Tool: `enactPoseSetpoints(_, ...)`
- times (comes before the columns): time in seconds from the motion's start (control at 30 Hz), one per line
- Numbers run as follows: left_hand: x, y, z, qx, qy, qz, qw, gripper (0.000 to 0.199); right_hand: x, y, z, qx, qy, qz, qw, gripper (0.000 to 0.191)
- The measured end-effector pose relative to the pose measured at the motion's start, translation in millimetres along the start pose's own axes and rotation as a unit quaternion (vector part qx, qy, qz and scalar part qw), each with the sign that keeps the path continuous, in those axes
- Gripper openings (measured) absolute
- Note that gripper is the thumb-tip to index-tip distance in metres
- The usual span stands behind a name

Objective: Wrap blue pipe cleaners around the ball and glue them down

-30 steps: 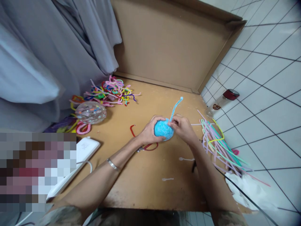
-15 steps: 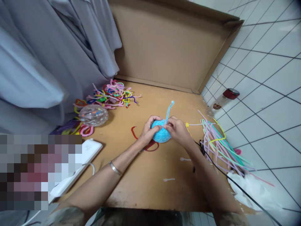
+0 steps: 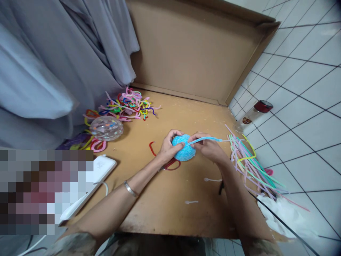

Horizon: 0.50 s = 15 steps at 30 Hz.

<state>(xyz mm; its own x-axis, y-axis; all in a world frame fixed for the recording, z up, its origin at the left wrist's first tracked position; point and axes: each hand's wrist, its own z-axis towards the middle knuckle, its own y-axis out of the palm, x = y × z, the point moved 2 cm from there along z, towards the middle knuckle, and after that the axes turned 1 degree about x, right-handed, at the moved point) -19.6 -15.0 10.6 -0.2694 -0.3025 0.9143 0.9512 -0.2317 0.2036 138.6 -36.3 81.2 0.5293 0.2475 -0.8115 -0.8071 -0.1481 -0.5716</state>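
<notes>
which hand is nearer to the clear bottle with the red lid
Right. The right hand, at the right edge of the blue pipe-cleaner coil, is left of the bottle; the left hand, holding the coil's left side, is farther left.

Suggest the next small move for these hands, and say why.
Probably the right hand should lay the loose blue strand along the blue coil: its far end sticks out free across that hand, while the left hand holds the coil, thumb near the strand's base.

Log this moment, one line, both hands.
left hand: holding blue coil | right hand: at loose blue strand, grip unclear | pastel stems: right of hands
</notes>
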Motion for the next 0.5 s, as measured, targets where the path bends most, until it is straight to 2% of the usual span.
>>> enactPoseSetpoints(0.13,1.2,0.1,-0.4,0.004,0.004,0.018,1.000,0.032,-1.7,0.6,-0.1,0.041,0.006,0.005,0.999,0.008)
enactPoseSetpoints(0.27,1.2,1.3,-1.2,0.002,0.011,0.026,1.000,0.032,-3.5,5.5,0.3,0.068,0.050,-0.008,0.996,0.008)
enactPoseSetpoints(0.5,-0.6,4.4,-1.8,0.003,0.006,0.011,1.000,0.032,6.1,10.1,5.9,0.089,0.108,0.028,0.990,0.006)
